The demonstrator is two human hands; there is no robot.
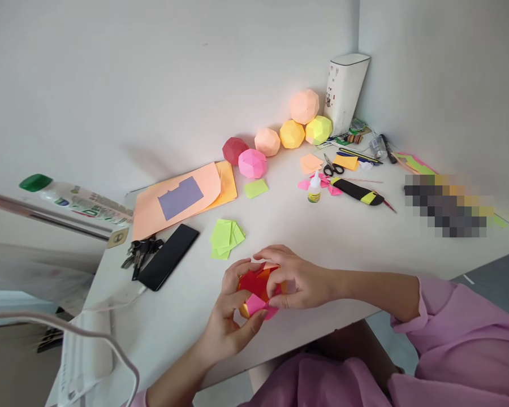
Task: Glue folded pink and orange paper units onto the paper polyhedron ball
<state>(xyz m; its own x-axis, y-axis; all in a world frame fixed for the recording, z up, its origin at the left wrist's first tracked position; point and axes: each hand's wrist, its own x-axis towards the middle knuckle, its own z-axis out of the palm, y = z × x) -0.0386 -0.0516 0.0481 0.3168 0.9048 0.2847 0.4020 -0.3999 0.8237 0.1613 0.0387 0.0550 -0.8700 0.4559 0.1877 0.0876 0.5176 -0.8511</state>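
Note:
Between my hands, above the table's front part, is a hollow folded-paper ball (254,285), open on top, with pink, orange and red faces. My left hand (231,308) is wrapped round its left side, the thumb pressing on a pink face at the near rim. On the right, my right hand (294,280) grips the rim with curled fingers, thumb and fingertip at the pink paper. Part of the ball is hidden behind my fingers. Just beyond lie several loose lime-green paper pieces (227,237).
Finished paper balls (253,164) line the back wall. A glue bottle (314,189), scissors (333,167) and a black-yellow tool (356,191) lie at the right. A phone (168,257), keys (141,251) and orange paper sheets (152,206) are left; a cable (110,339) crosses the near left.

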